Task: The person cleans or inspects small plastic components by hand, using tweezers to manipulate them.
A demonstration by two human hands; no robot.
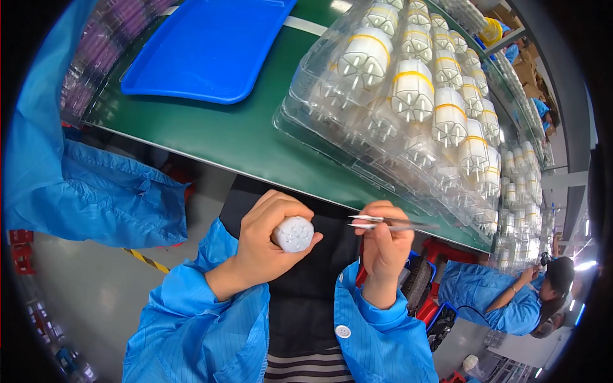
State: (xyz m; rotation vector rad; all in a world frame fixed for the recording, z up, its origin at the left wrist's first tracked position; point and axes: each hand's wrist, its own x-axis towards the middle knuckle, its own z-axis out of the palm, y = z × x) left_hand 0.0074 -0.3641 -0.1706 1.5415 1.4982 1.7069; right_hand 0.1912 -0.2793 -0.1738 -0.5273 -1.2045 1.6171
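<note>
My left hand point(260, 239) is wrapped round a white plug-like part point(295, 234). Its round end faces up, with small details too fine to make out. To its right, my right hand point(388, 246) pinches a pair of metal tweezers point(367, 223). Their two tips point left toward the white part and stand apart from it, with a gap between them. Both hands are above my dark lap, just in front of the green workbench point(211, 137).
On the bench's right stand stacked clear plastic trays point(300, 108) filled with white pronged plugs point(412, 89) with yellow bands. A blue tray point(198, 51) lies at the far left. Another person's blue sleeve point(121, 198) shows on the left; a co-worker point(504, 297) is at right.
</note>
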